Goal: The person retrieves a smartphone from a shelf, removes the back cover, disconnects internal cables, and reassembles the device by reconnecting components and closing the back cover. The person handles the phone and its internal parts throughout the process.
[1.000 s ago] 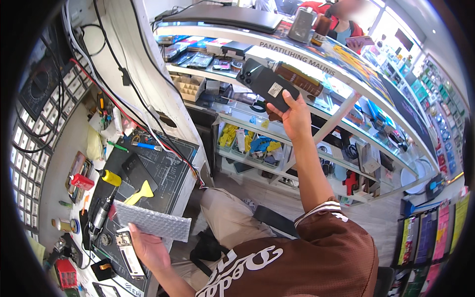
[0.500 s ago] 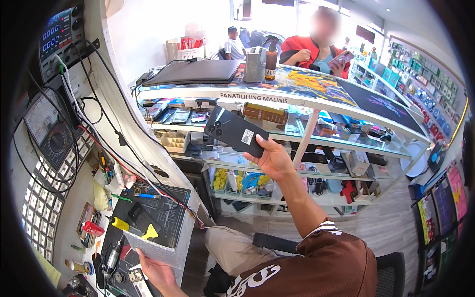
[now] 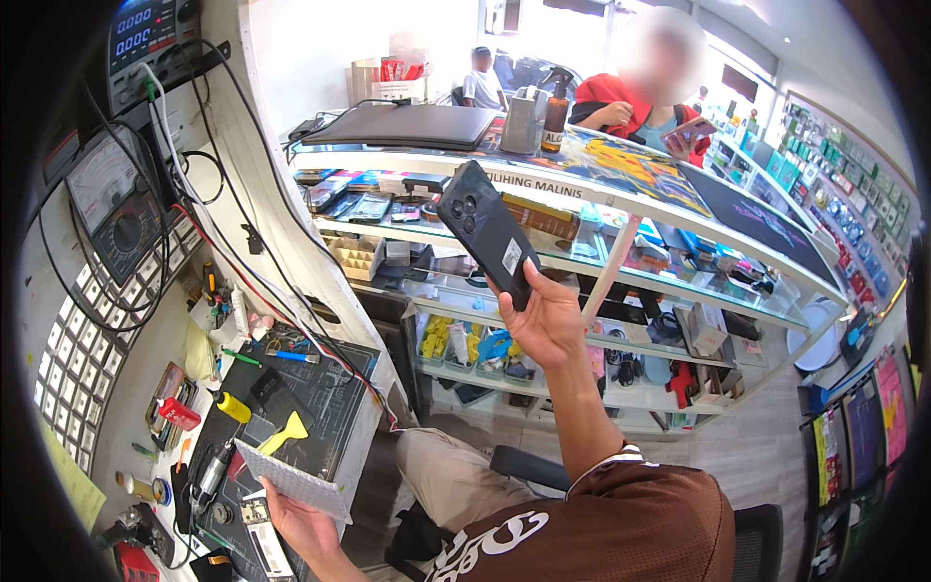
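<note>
A dark smartphone (image 3: 477, 225), back side toward me with a small white label and round camera lenses, is raised in front of the glass counter. My right hand (image 3: 545, 315) grips its lower end between thumb and fingers. Low at the left, my left hand (image 3: 299, 524) pinches a sheet or pouch of bubble wrap (image 3: 301, 482) above the workbench mat (image 3: 335, 412). Beside the wrap lie a yellow spatula-like tool (image 3: 285, 434) and a black phone-shaped panel (image 3: 278, 396). An opened phone (image 3: 262, 538) rests near my left hand.
A glass display counter (image 3: 543, 184) stands ahead, with a closed laptop (image 3: 398, 127) and a spray bottle (image 3: 555, 112) on top. Behind it a person in red (image 3: 621, 102) holds a phone. Cables (image 3: 247, 233) hang at the left by a multimeter (image 3: 121, 228).
The phone in my right hand has tilted more upright and shifted right. My left hand keeps hold of the bubble wrap. The whole view has shifted slightly.
</note>
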Demonstrator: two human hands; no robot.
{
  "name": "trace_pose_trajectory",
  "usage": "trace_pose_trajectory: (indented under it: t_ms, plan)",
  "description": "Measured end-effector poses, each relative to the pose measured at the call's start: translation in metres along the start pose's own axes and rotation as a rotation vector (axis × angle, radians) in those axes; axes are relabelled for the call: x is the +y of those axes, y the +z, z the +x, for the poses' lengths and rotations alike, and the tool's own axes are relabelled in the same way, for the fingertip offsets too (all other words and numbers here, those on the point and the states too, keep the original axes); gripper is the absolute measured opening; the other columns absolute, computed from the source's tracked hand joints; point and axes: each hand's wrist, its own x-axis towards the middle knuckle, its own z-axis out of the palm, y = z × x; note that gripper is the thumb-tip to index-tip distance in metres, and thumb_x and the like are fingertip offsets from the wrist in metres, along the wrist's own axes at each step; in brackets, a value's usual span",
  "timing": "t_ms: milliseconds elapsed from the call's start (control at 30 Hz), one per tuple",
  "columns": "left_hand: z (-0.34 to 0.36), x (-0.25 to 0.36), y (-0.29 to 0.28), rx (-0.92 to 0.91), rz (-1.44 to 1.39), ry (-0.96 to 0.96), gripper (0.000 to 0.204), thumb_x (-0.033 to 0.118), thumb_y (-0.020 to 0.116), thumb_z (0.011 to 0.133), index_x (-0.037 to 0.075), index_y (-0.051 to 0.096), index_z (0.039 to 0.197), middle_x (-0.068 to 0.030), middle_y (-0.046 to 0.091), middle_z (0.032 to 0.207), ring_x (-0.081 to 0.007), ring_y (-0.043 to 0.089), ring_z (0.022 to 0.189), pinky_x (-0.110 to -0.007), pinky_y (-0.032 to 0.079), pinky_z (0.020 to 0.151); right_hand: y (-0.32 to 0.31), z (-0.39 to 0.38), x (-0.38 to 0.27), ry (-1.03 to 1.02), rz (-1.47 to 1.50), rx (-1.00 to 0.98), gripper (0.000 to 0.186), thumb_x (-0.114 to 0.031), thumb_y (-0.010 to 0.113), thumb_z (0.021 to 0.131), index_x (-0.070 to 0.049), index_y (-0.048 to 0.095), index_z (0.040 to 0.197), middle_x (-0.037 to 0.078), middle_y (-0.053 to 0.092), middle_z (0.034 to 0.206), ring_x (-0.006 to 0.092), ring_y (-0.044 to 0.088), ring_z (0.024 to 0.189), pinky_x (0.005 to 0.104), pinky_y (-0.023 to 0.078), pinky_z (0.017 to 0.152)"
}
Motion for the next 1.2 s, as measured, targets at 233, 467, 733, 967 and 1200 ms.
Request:
trace_pose_trajectory:
  t_ms: [233,467,733,967,1200]
  plan:
    - [-0.013,-0.005,-0.001,0.052,-0.018,-0.021,0.041,0.033,0.055,0.108,0.007,0.058,0.140,-0.0079,0.066,0.138,-0.0228,0.063,0.124,-0.043,0.046,0.111,0.001,-0.001,0.007,0.071,0.169,-0.091,0.034,-0.018,0.056,0.107,-0.003,0.056,0.137,0.016,0.067,0.130,0.0274,0.067,0.119,0.0338,0.066,0.082]
    - [-0.017,-0.005,-0.001,0.049,-0.002,-0.011,0.042,0.034,0.053,0.109,0.006,0.058,0.141,-0.0077,0.065,0.139,-0.0232,0.062,0.125,-0.045,0.046,0.111,-0.005,0.003,0.015,0.111,0.185,-0.088,0.034,-0.017,0.056,0.106,-0.003,0.056,0.138,0.016,0.067,0.129,0.0306,0.067,0.118,0.0314,0.066,0.078]
    - [-0.018,-0.003,0.003,0.082,0.027,0.002,0.045,0.036,0.055,0.108,0.007,0.056,0.142,-0.0072,0.063,0.141,-0.0232,0.060,0.127,-0.045,0.044,0.112,-0.011,0.001,0.011,0.100,0.311,-0.141,0.034,-0.015,0.052,0.107,0.004,0.056,0.135,0.025,0.068,0.125,0.0361,0.067,0.120,0.0348,0.069,0.078]
    - [-0.023,0.000,0.012,0.080,0.032,0.031,0.045,0.036,0.055,0.108,0.007,0.056,0.143,-0.0081,0.063,0.141,-0.0246,0.059,0.128,-0.045,0.043,0.113,-0.018,0.003,0.010,0.105,0.327,-0.141,0.035,-0.015,0.051,0.107,0.005,0.055,0.135,0.026,0.068,0.124,0.0371,0.068,0.119,0.0344,0.069,0.077]
    - [-0.028,0.008,0.013,0.055,0.075,0.029,0.047,0.037,0.055,0.108,0.008,0.054,0.145,-0.0076,0.062,0.142,-0.0237,0.058,0.129,-0.045,0.043,0.113,-0.018,0.005,0.011,0.101,0.310,-0.134,0.035,-0.016,0.051,0.108,0.005,0.054,0.136,0.026,0.068,0.124,0.0361,0.068,0.119,0.0346,0.069,0.077]
